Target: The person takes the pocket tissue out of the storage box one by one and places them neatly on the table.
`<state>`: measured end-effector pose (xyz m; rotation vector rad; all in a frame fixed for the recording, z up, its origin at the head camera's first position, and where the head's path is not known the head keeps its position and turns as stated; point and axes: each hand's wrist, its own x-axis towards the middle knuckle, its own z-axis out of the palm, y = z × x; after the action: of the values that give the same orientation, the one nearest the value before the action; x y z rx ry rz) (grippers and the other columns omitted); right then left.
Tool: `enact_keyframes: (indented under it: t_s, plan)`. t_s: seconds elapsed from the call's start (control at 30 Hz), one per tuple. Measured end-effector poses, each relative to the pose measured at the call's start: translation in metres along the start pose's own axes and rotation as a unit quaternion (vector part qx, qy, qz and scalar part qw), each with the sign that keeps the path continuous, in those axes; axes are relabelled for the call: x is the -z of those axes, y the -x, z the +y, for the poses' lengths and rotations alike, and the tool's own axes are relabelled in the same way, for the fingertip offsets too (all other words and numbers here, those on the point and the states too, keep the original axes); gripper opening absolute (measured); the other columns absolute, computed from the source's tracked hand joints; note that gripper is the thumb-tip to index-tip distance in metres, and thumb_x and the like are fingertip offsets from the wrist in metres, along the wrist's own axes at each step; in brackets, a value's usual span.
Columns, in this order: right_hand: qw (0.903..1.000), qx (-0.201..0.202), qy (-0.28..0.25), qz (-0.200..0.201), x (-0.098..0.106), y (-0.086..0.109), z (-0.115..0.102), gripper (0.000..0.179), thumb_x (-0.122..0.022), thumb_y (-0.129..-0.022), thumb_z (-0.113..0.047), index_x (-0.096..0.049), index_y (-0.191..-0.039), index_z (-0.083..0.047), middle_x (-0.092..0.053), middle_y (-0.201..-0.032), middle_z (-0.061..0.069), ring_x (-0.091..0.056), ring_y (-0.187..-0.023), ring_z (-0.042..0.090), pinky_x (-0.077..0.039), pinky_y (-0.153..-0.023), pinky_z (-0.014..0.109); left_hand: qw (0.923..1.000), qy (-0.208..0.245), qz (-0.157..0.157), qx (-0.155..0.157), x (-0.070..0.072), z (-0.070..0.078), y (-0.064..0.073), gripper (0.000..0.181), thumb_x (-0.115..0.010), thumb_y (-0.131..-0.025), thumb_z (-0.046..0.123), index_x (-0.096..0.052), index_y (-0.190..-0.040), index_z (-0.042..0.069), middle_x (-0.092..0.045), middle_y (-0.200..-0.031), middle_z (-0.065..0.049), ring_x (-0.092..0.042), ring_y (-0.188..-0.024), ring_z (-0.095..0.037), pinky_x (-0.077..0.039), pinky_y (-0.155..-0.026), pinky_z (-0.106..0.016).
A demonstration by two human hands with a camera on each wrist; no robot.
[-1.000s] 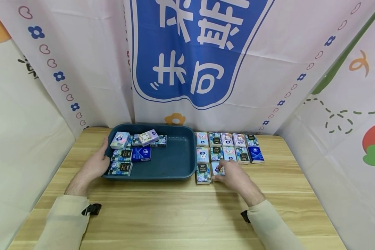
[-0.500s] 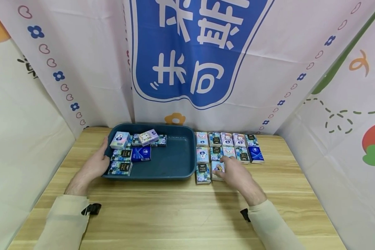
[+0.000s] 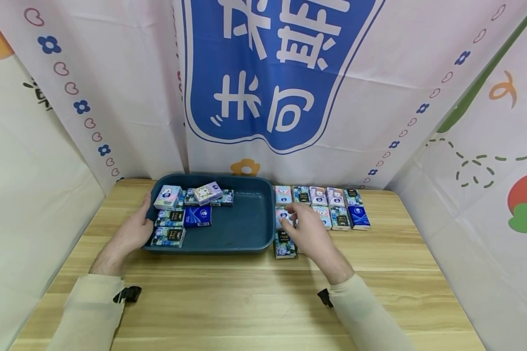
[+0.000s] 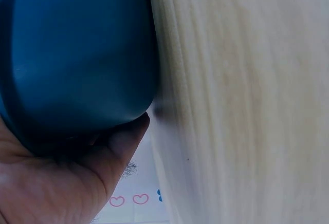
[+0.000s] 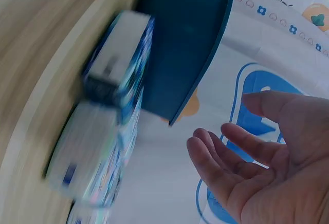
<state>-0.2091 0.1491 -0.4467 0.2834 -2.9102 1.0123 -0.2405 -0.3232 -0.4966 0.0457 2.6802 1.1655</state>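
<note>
There's room for me to slip a hand over the table [image 3: 241, 302] low in the middle of the frame. The tray [image 3: 246, 224] blocks the middle left, and packs [image 3: 285, 246] sit just beside it, with the right hand [image 3: 309, 231] over some.

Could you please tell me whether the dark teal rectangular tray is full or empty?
The tray is partly filled: small boxy printed packets lie toward its left, while its right floor shows bare.

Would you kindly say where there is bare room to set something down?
Free: the floor of the tray between its packs and right wall; the table in front of it, between the sleeves. Crowded: the tray's left end; the pack rows beyond that wall, partly under the right hand.
</note>
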Motion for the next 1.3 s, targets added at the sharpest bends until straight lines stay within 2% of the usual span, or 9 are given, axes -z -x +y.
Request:
enact_keyframes:
  t_s: [0.17,0.33,0.63,0.93,1.2,1.3]
  plan:
    - [0.9994,0.024,-0.023,0.007,-0.012,-0.008,-0.017,0.037,-0.076,-0.116,-0.026,-0.076,-0.146,-0.004,-0.078,-0.144,0.020,-0.078,-0.125,0.035,-0.071,-0.105,0.053,1.0000,-0.003,0.001,0.001,0.000,0.000,0.000,0.080,-0.026,-0.121,0.008,0.023,-0.183,0.012,0.012,-0.190,-0.037,-0.004,-0.176,-0.070,-0.012,-0.144,-0.083]
    - [0.9983,0.039,-0.042,-0.003,-0.025,-0.015,-0.035,0.040,-0.074,-0.118,-0.028,-0.073,-0.151,-0.007,-0.075,-0.152,0.019,-0.076,-0.135,0.037,-0.068,-0.112,0.055,1.0000,-0.003,0.002,-0.002,0.000,0.001,0.000,0.080,-0.026,-0.120,0.007,0.023,-0.183,0.010,0.013,-0.190,-0.038,-0.004,-0.176,-0.070,-0.011,-0.144,-0.083]
    - [0.9970,0.065,-0.037,-0.023,-0.056,-0.030,-0.067,0.042,-0.075,-0.117,-0.027,-0.073,-0.155,-0.009,-0.076,-0.153,0.014,-0.074,-0.139,0.033,-0.066,-0.118,0.053,1.0000,0.000,0.000,0.002,0.000,0.001,0.000,0.079,-0.025,-0.121,0.009,0.024,-0.183,0.012,0.015,-0.190,-0.035,-0.002,-0.176,-0.069,-0.010,-0.144,-0.083]
    - [0.9964,0.056,-0.042,-0.048,-0.087,-0.045,-0.091,0.048,-0.076,-0.117,-0.028,-0.069,-0.161,-0.010,-0.072,-0.163,0.012,-0.073,-0.146,0.031,-0.066,-0.121,0.049,1.0000,0.002,-0.001,0.002,0.000,0.003,0.000,0.081,-0.026,-0.120,0.008,0.024,-0.183,0.011,0.015,-0.191,-0.035,-0.001,-0.177,-0.068,-0.009,-0.144,-0.083]
    - [0.9954,0.049,-0.042,-0.071,-0.112,-0.057,-0.105,0.049,-0.075,-0.117,-0.028,-0.068,-0.163,-0.011,-0.069,-0.168,0.008,-0.065,-0.160,0.026,-0.057,-0.134,0.047,1.0000,0.002,-0.003,0.006,0.001,0.001,-0.001,0.081,-0.026,-0.120,0.007,0.025,-0.182,0.012,0.016,-0.190,-0.036,-0.001,-0.176,-0.069,-0.009,-0.144,-0.083]
    - [0.9947,0.048,-0.036,-0.083,-0.120,-0.061,-0.108,0.049,-0.076,-0.117,-0.027,-0.068,-0.163,-0.011,-0.069,-0.168,0.007,-0.065,-0.159,0.026,-0.058,-0.133,0.046,1.0000,0.003,-0.004,0.002,0.001,0.000,-0.002,0.080,-0.025,-0.120,0.007,0.026,-0.182,0.013,0.018,-0.190,-0.035,0.000,-0.176,-0.069,-0.007,-0.145,-0.083]
